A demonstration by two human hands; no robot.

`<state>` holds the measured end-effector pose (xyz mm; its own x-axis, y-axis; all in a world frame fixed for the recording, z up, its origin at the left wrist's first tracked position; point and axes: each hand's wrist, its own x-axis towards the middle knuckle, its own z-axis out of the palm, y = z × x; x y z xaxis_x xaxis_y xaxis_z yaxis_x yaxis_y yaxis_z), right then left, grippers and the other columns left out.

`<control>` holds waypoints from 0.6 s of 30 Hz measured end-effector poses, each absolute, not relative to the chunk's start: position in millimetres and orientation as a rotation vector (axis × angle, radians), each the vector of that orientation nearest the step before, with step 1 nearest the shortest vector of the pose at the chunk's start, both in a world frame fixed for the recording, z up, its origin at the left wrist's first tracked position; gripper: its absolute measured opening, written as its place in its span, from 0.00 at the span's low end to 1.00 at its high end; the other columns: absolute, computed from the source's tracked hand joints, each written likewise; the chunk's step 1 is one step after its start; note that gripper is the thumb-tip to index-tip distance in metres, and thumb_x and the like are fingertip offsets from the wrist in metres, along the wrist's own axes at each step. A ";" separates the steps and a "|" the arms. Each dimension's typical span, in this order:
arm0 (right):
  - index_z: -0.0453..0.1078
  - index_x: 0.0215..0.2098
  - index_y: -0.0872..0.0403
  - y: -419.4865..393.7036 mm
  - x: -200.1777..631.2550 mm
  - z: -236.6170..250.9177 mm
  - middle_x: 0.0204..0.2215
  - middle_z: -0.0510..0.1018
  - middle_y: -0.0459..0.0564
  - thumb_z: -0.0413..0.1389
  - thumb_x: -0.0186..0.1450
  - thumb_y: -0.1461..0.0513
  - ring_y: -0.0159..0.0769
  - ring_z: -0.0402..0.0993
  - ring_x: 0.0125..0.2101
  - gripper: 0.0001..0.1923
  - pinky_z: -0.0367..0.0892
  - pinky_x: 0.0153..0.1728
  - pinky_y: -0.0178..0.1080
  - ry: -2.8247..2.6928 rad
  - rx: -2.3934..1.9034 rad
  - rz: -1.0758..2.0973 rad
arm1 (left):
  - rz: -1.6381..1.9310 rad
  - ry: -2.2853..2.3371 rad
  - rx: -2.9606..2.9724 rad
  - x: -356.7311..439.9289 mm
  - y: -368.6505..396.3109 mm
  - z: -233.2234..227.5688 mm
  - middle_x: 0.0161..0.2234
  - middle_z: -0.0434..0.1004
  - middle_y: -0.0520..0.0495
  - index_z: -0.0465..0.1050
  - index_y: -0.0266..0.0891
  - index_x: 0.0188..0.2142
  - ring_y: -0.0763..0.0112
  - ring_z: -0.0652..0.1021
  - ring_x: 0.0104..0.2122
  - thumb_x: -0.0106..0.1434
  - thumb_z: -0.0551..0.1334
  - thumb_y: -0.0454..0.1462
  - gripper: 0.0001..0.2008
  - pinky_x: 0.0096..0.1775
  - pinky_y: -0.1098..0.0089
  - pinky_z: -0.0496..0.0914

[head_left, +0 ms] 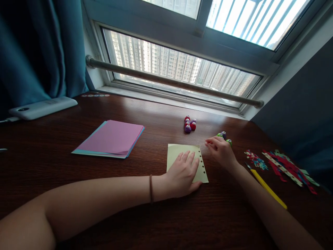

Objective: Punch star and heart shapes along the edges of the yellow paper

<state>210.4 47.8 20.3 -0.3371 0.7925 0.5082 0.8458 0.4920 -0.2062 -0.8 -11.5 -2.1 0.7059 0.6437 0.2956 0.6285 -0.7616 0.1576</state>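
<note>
While left hand (182, 173) fingers lie spread flat on yellow paper (182, 152), right hand (221, 151) fingers curl loosely, empty, beside small punches (225, 136).

Count of items on the desk (78, 215):

Hands: two, a left hand (182, 175) and a right hand (220, 151).
Yellow paper sheet (179, 152): one, with one row of punched holes along its right edge.
Stack of coloured paper (110, 139): one; sheet count cannot be told.
Small paper punches: two groups, one red and purple cluster (189, 124) of about four, one green and purple cluster (225, 137) of about three.
Yellow craft knife (267, 187): one.
Pile of paper strips (288, 168): one.
Heap of confetti (256, 159): one.
White device (43, 107): one.
Hair band (151, 188) on the left wrist: one.
</note>
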 end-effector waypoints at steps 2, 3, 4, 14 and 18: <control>0.68 0.40 0.54 67.8 194.6 16.9 0.36 0.73 0.51 0.52 0.62 0.63 0.41 0.69 0.37 0.09 0.65 0.40 0.41 -2.202 -1.342 -0.145 | 0.518 1.088 2.827 -1.0 -11.0 -4.1 0.56 0.56 0.30 0.54 0.27 0.55 0.47 0.58 0.57 0.58 0.51 0.52 0.34 0.56 0.52 0.53; 0.67 0.44 0.55 78.0 187.6 15.1 0.39 0.73 0.52 0.52 0.62 0.63 0.41 0.68 0.39 0.11 0.65 0.41 0.42 -2.205 -1.340 -0.156 | 0.519 1.095 2.817 -1.0 -10.6 -5.1 0.56 0.57 0.30 0.55 0.27 0.55 0.47 0.59 0.56 0.58 0.51 0.53 0.35 0.56 0.53 0.53; 0.65 0.47 0.55 87.7 181.2 13.3 0.42 0.72 0.53 0.52 0.62 0.64 0.42 0.67 0.41 0.14 0.65 0.42 0.42 -2.215 -1.335 -0.166 | 0.523 1.102 2.810 -1.1 -10.3 -5.9 0.56 0.57 0.30 0.55 0.26 0.55 0.47 0.59 0.56 0.58 0.51 0.53 0.35 0.56 0.53 0.53; 0.62 0.53 0.53 129.2 157.7 -3.0 0.53 0.65 0.53 0.54 0.60 0.67 0.48 0.56 0.52 0.22 0.57 0.50 0.51 -2.314 -1.305 -0.274 | 0.564 1.116 2.826 -0.3 -9.2 -10.2 0.56 0.59 0.31 0.55 0.26 0.55 0.49 0.60 0.55 0.57 0.50 0.54 0.36 0.55 0.54 0.54; 0.64 0.50 0.55 130.1 158.4 -8.1 0.48 0.69 0.54 0.52 0.60 0.69 0.45 0.60 0.50 0.19 0.58 0.50 0.47 -2.323 -1.283 -0.260 | 0.553 1.126 2.841 -0.2 -9.8 -9.7 0.55 0.59 0.31 0.55 0.27 0.55 0.50 0.61 0.55 0.58 0.49 0.54 0.36 0.55 0.54 0.54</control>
<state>158.4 130.1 -8.1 -0.4516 0.7475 0.4871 0.8367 0.5443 -0.0595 -0.2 -9.8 -9.7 0.6738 0.6694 0.3128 0.6567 -0.7366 0.1618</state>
